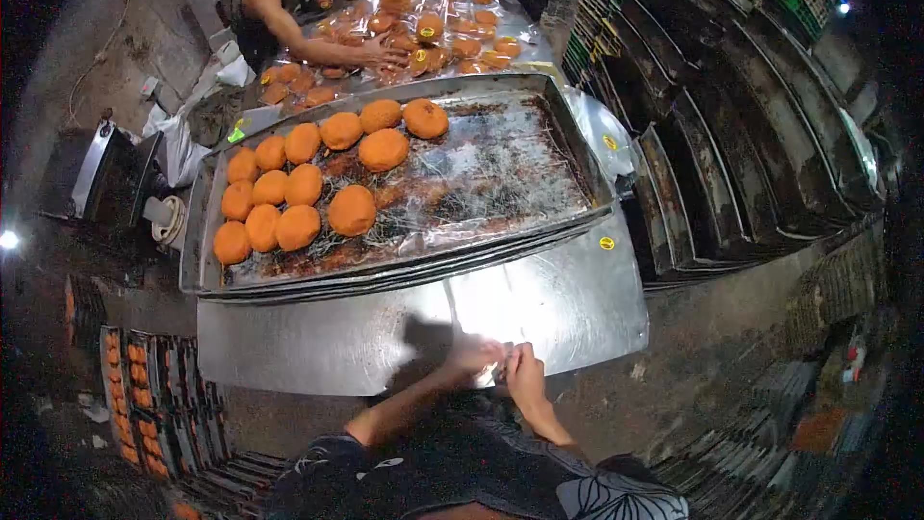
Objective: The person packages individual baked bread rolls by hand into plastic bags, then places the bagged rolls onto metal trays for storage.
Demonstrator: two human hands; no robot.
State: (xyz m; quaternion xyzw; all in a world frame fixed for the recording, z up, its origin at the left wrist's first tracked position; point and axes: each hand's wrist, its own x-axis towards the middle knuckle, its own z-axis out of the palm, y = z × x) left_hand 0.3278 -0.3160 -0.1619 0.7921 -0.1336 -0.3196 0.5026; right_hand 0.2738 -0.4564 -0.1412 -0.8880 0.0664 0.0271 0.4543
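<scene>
My left hand is over the front edge of the metal table, smeared by motion. Close at its right, my right hand has its fingers curled in a pinch. Something small and shiny shows between the two hands, too blurred to name. Beyond them a large worn baking tray, on top of a stack of trays, holds several round orange-brown buns on its left and upper side.
Behind the tray lies a heap of bagged buns, with one person's hand on it and another person's hands at the back. Tall tray racks stand at the right. More buns sit in racks at lower left.
</scene>
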